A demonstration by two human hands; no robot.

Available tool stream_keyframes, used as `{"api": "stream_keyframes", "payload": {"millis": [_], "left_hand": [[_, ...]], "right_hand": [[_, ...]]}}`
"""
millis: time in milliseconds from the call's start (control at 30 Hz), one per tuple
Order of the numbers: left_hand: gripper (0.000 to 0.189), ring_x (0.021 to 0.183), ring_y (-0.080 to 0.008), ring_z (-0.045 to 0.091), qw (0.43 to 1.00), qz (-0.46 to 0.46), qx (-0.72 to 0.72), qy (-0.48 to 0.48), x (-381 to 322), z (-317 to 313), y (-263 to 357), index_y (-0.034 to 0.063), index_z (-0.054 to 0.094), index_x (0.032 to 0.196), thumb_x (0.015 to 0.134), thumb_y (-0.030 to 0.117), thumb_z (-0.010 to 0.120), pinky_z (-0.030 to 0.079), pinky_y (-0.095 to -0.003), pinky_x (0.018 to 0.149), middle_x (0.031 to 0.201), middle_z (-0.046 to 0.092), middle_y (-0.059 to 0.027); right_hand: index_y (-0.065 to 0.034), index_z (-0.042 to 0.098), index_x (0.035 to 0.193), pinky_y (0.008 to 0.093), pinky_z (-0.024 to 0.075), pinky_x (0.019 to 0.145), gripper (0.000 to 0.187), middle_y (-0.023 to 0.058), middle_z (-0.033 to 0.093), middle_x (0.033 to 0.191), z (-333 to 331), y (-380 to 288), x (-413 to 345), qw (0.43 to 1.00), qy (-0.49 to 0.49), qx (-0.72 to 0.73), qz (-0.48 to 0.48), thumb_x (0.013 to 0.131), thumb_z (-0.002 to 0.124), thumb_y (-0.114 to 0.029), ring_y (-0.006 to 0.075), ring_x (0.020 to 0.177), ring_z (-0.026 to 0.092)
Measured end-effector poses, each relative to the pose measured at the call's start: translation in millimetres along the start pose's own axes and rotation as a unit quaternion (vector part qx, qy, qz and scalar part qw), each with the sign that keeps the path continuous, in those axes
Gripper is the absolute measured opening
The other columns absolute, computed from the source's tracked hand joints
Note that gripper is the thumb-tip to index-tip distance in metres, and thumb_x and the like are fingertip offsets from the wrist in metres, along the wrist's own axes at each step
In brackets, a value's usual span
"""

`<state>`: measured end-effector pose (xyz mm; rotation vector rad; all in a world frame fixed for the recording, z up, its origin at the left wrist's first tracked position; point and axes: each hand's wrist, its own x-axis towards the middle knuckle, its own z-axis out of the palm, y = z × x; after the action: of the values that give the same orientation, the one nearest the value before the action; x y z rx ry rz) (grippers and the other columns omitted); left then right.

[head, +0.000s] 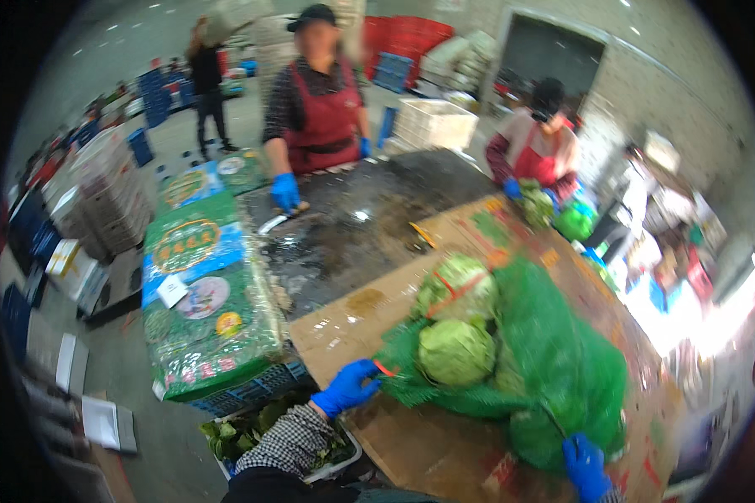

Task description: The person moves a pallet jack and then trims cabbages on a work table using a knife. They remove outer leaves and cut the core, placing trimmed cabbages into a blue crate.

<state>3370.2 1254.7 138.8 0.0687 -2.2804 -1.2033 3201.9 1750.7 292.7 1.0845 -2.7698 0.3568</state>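
Note:
My left hand, in a blue glove, pinches the red-trimmed edge of a green mesh bag. The bag lies on its side on flattened cardboard, its mouth towards the left. Two pale green cabbages show at that mouth: one nearer me, the other behind it with a red band across it. More round shapes bulge under the mesh. At the bag's near right end, my gloved right hand is closed around a thin dark strip; whether it is a blade or a cord, I cannot tell.
Across the dark tabletop a co-worker holds a curved knife. Another person handles greens at the far right. Printed green packaging covers blue crates on the left. A bin of leaves stands below my left arm.

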Motion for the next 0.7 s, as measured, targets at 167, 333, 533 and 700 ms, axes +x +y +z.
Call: {"api": "stream_keyframes", "payload": {"millis": [167, 333, 533, 700], "left_hand": [[0.049, 0.113, -0.0340, 0.052, 0.946, -0.009, 0.113, 0.305, 61, -1, 50, -0.0034, 0.050, 0.122, 0.077, 0.006, 0.067, 0.041, -0.0395, 0.098, 0.121, 0.053, -0.0208], [0.053, 0.112, -0.0361, 0.052, 0.991, 0.112, -0.014, 0.072, 102, 94, 137, -0.0032, 0.050, 0.122, 0.079, 0.017, 0.074, 0.042, -0.0420, 0.096, 0.121, 0.053, -0.0222], [0.062, 0.101, -0.0371, 0.059, 0.968, -0.049, -0.174, -0.174, 101, 188, 175, -0.0058, 0.047, 0.123, 0.084, 0.037, 0.070, 0.047, -0.0415, 0.086, 0.111, 0.060, -0.0249], [0.045, 0.094, -0.0353, 0.063, 0.937, -0.127, -0.270, -0.180, 52, 194, 179, -0.0038, 0.056, 0.110, 0.087, 0.034, 0.066, 0.049, -0.0396, 0.078, 0.104, 0.065, -0.0229]], "right_hand": [[-0.0020, 0.056, 0.086, 0.0393, 0.0403, 0.053, 0.017, 0.0194, 0.055, 0.069, -17, -24, -4, 0.988, 0.088, 0.097, 0.081, 0.092, 0.059, -0.018, 0.0314, 0.059, 0.055], [-0.0041, 0.057, 0.099, 0.0382, 0.0419, 0.054, 0.022, 0.0182, 0.057, 0.070, -45, -42, -6, 0.971, 0.078, 0.149, 0.168, 0.092, 0.059, -0.025, 0.0293, 0.061, 0.058], [-0.0070, 0.058, 0.104, 0.0379, 0.0473, 0.056, 0.030, 0.0169, 0.062, 0.074, -55, -56, -4, 0.981, 0.066, 0.085, 0.159, 0.090, 0.061, -0.034, 0.0293, 0.064, 0.062], [-0.0067, 0.060, 0.101, 0.0372, 0.0490, 0.058, 0.027, 0.0162, 0.062, 0.076, -45, -77, 14, 0.991, 0.012, 0.069, 0.117, 0.091, 0.060, -0.032, 0.0284, 0.064, 0.062]]}}
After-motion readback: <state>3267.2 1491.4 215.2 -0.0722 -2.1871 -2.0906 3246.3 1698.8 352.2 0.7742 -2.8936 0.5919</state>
